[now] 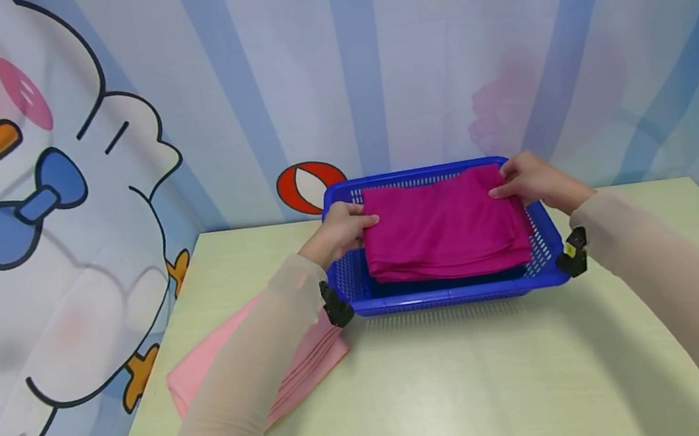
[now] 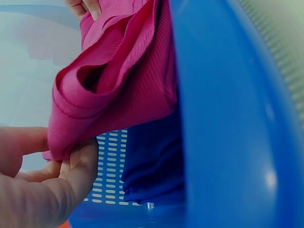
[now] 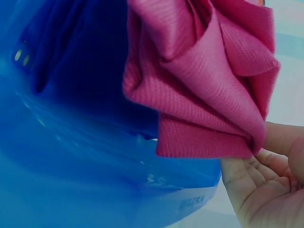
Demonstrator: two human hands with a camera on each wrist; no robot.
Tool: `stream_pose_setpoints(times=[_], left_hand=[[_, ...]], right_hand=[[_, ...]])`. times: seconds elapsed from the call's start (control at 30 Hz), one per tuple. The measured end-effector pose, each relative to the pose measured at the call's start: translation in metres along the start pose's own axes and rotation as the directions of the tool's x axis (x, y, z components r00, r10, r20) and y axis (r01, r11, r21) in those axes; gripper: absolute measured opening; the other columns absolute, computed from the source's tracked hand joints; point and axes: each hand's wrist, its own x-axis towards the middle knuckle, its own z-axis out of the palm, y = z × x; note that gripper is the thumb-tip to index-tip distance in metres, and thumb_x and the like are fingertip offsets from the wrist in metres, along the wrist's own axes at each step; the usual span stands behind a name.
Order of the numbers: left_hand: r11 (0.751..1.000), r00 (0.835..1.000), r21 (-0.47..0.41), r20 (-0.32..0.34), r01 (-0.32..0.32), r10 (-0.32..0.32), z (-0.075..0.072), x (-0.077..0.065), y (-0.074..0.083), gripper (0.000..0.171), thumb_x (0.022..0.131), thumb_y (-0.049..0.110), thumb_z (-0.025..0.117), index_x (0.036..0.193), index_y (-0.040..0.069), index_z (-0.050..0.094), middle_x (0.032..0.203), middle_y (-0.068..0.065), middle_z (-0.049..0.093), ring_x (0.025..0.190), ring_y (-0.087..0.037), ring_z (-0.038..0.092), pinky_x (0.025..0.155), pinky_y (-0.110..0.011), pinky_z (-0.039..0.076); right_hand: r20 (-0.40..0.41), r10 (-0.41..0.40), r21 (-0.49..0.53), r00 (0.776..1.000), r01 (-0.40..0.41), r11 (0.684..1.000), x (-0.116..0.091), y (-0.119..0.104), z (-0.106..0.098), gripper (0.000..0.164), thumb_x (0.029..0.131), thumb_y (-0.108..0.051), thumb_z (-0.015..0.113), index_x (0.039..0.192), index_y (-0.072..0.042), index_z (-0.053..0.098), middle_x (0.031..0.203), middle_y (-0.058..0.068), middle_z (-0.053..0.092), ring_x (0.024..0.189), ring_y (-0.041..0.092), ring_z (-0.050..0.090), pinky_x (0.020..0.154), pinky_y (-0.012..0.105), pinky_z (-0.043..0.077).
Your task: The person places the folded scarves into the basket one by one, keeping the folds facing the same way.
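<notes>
A folded magenta cloth (image 1: 440, 224), several layers thick, is held level between both hands over a blue plastic basket (image 1: 448, 296). My left hand (image 1: 341, 229) pinches its left end between thumb and fingers. At the other end, my right hand (image 1: 537, 181) grips the far right corner the same way. Loose folds open out at both ends of the magenta cloth in the wrist views. Beneath it, a dark blue folded cloth (image 2: 154, 159) lies in the basket, mostly covered in the head view.
A light pink folded cloth (image 1: 311, 354) lies on the pale wooden table (image 1: 481, 393), left of the basket and partly behind my left forearm. A printed curtain (image 1: 302, 68) with a cartoon duck hangs behind the table, close to the basket's back rim.
</notes>
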Motion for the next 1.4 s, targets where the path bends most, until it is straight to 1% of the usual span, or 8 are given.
stream_pose_setpoints(times=[0.1,0.3,0.6,0.93,1.07,1.2,1.4], left_hand=[[1.000,1.000,0.003,0.006,0.004,-0.004,0.000,0.000,-0.001,0.060,0.100,0.005,0.059,0.153,-0.004,0.031,0.138,-0.022,0.053,0.115,-0.033,0.063,0.094,-0.043,0.053],[1.000,1.000,-0.002,0.008,0.008,-0.008,0.000,0.002,-0.003,0.062,0.100,0.004,0.059,0.154,-0.003,0.029,0.139,-0.022,0.052,0.115,-0.034,0.062,0.096,-0.045,0.052],[1.000,1.000,0.004,0.011,0.015,-0.015,0.004,0.006,-0.007,0.061,0.100,0.003,0.059,0.153,-0.004,0.030,0.138,-0.023,0.052,0.117,-0.034,0.061,0.097,-0.046,0.051],[0.999,1.000,0.021,-0.007,0.025,-0.025,0.005,0.008,-0.010,0.058,0.100,0.003,0.059,0.151,-0.005,0.034,0.139,-0.023,0.051,0.122,-0.035,0.058,0.100,-0.049,0.048],[0.999,1.000,0.027,-0.011,0.029,-0.029,0.004,0.008,-0.010,0.058,0.099,0.003,0.060,0.151,-0.005,0.034,0.139,-0.023,0.051,0.123,-0.035,0.057,0.101,-0.049,0.048],[0.999,0.999,0.023,-0.009,0.039,-0.039,0.004,0.007,-0.009,0.058,0.099,0.002,0.059,0.151,-0.005,0.034,0.138,-0.024,0.052,0.122,-0.036,0.058,0.101,-0.050,0.048],[0.998,0.998,0.025,0.000,0.065,-0.065,0.003,0.008,-0.008,0.059,0.099,0.001,0.059,0.151,-0.005,0.033,0.139,-0.024,0.051,0.124,-0.036,0.056,0.102,-0.051,0.046]], right_hand=[[0.001,-0.014,-0.010,1.000,0.014,1.000,0.001,0.001,0.001,0.045,0.095,-0.007,0.068,0.067,-0.010,0.033,0.059,-0.004,0.027,0.050,0.009,0.036,0.048,0.023,0.037],[-0.004,-0.018,-0.030,1.000,0.018,0.999,0.004,0.002,0.002,0.042,0.094,-0.008,0.069,0.068,-0.008,0.037,0.058,-0.004,0.029,0.050,0.010,0.038,0.048,0.023,0.038],[-0.008,-0.022,-0.010,1.000,0.022,1.000,0.006,0.007,0.002,0.047,0.093,-0.006,0.069,0.066,-0.011,0.031,0.057,-0.005,0.026,0.048,0.009,0.032,0.047,0.024,0.031],[0.010,-0.020,-0.057,1.000,0.021,0.998,0.008,0.008,0.004,0.046,0.094,-0.006,0.068,0.067,-0.010,0.032,0.058,-0.004,0.024,0.050,0.010,0.031,0.048,0.024,0.033],[0.019,-0.024,-0.073,1.000,0.025,0.997,0.009,0.005,0.006,0.045,0.094,-0.006,0.068,0.066,-0.010,0.033,0.058,-0.003,0.026,0.050,0.011,0.034,0.048,0.023,0.035],[0.027,-0.016,-0.064,1.000,0.018,0.998,0.011,0.004,0.008,0.043,0.093,-0.004,0.068,0.067,-0.009,0.034,0.058,-0.003,0.028,0.051,0.011,0.037,0.048,0.023,0.037],[0.044,-0.024,-0.047,0.999,0.026,0.999,0.012,0.006,0.011,0.045,0.093,-0.002,0.068,0.065,-0.010,0.034,0.058,-0.004,0.029,0.050,0.010,0.033,0.047,0.023,0.034]])
